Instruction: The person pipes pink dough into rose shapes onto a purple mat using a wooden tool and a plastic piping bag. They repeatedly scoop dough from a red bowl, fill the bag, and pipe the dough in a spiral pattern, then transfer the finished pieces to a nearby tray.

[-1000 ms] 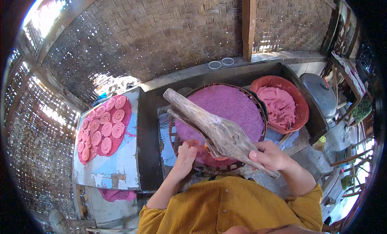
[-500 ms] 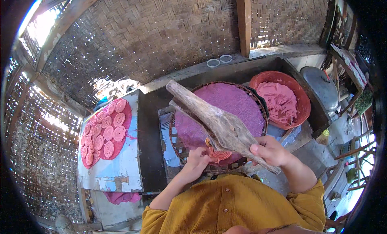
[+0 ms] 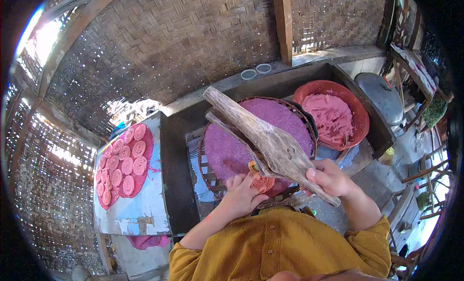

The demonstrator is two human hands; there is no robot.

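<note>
My right hand [image 3: 328, 179] is closed around the narrow end of a weathered wooden branch [image 3: 270, 140], forked at its far end. The branch slants from my right hand up and left over a round tray heaped with purple-pink material [image 3: 227, 140]. Under the branch, near my body, lies a coiled pink-orange spiral [image 3: 263, 183] of soft strands. My left hand [image 3: 239, 196] is at the spiral's left edge, fingers spread and thumb below it. A small yellow piece [image 3: 253, 166] shows beside the fingertips, partly behind the branch. The branch hides part of the tray.
A red basin [image 3: 357, 102] of pink dough [image 3: 328, 114] stands right of the tray. Several pink spirals [image 3: 127, 166] lie on a red round sheet on the left board [image 3: 145, 213]. A dark wooden trough edge [image 3: 179, 184] frames the tray. A lidded metal pot [image 3: 379, 99] stands far right.
My left hand has shifted and its fingers have spread out beside the spiral. More of the spiral's coil shows. The branch stays in my right hand, and the whole view has shifted slightly.
</note>
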